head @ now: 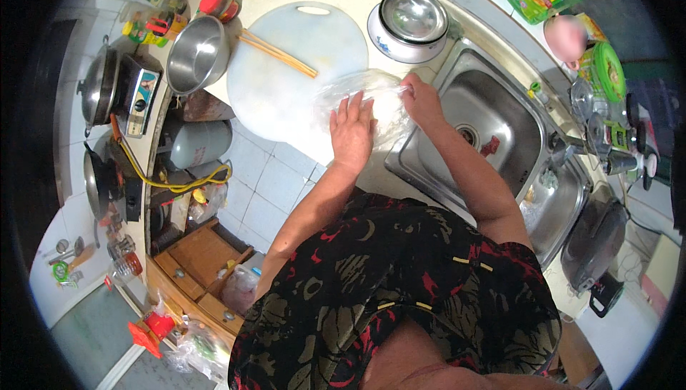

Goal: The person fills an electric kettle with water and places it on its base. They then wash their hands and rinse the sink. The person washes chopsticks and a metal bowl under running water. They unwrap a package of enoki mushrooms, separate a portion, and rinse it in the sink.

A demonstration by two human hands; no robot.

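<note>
A clear plastic bag or film [388, 114] with something whitish under or in it lies at the counter's front edge, over the right part of a round white cutting board [284, 106]. My left hand [353, 132] rests flat on the plastic with its fingers spread. At the plastic's far right edge, my right hand [420, 101] pinches it between thumb and fingers. Wooden chopsticks [278, 53] lie on the board beyond my left hand. What the plastic holds cannot be told clearly through the glare.
A steel bowl [197, 55] stands left of the board. Behind the plastic, a steel bowl sits in a white bowl [380, 41]. The steel sink [498, 106], with a reddish scrap [490, 146] in it, lies right. A gas stove [140, 101] stands at far left.
</note>
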